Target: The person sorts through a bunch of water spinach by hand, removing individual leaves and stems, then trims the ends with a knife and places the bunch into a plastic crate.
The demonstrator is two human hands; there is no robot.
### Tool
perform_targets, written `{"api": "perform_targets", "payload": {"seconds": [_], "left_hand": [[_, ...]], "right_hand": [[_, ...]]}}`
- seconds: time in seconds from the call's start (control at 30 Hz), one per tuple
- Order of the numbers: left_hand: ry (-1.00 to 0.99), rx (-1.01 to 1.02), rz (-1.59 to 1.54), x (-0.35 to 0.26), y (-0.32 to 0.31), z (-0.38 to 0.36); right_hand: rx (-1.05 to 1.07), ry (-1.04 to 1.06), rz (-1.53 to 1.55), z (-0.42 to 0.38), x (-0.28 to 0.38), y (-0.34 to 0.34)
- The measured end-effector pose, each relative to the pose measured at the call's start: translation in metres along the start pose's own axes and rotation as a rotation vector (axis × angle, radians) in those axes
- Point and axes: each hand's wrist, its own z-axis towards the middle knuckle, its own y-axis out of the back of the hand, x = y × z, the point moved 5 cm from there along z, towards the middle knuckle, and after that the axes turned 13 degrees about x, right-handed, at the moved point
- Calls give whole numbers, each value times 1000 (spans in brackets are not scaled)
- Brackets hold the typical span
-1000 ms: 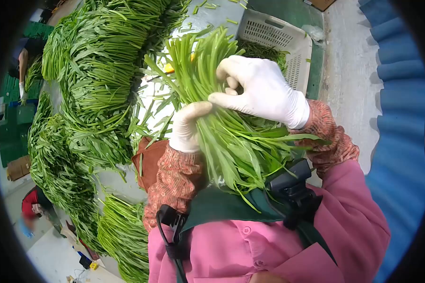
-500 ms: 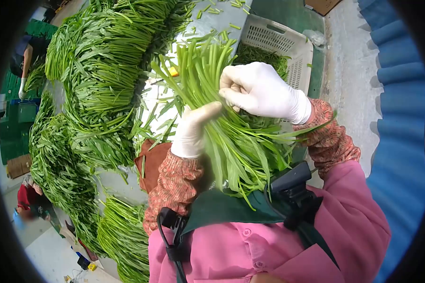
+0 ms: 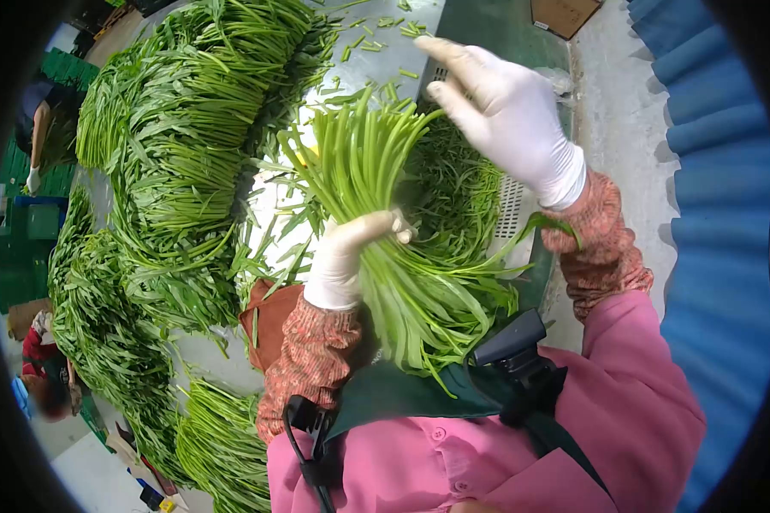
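Note:
My left hand (image 3: 351, 252), in a white glove, is wrapped round the middle of a bunch of water spinach (image 3: 359, 162). Its cut stem ends fan out away from me, while the long leaves hang toward my apron. To the upper right, my right hand (image 3: 500, 107) is raised, gloved in white as well, apart from the bunch, with fingers stretched out and nothing visible in it. A loose leaf (image 3: 552, 227) lies against my right sleeve.
A pale slotted crate (image 3: 511, 205) with loose leaves stands below my right hand. Big heaps of greens (image 3: 188, 128) cover the metal table (image 3: 376, 51) to the left, with cut stem pieces near the far edge. A blue curtain (image 3: 719, 239) hangs right. Other people work at far left.
My right hand has left the stems, moved up and away, and opened. My left hand keeps its hold, now with its fingers closed further round the bunch.

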Motion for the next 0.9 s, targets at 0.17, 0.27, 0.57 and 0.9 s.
{"api": "perform_targets", "payload": {"seconds": [0.17, 0.27, 0.57, 0.9], "left_hand": [[-71, 107, -176, -1, 0, -1], [-135, 78, -163, -12, -10, -4], [-82, 94, -27, -26, -30, -10], [-124, 164, -4, -38, -20, -1]], "right_hand": [[152, -79, 190, 1, 20, 0], [575, -288, 698, -12, 12, -37], [427, -555, 1717, -32, 19, -96], [508, -364, 1377, -15, 49, -64]]}}
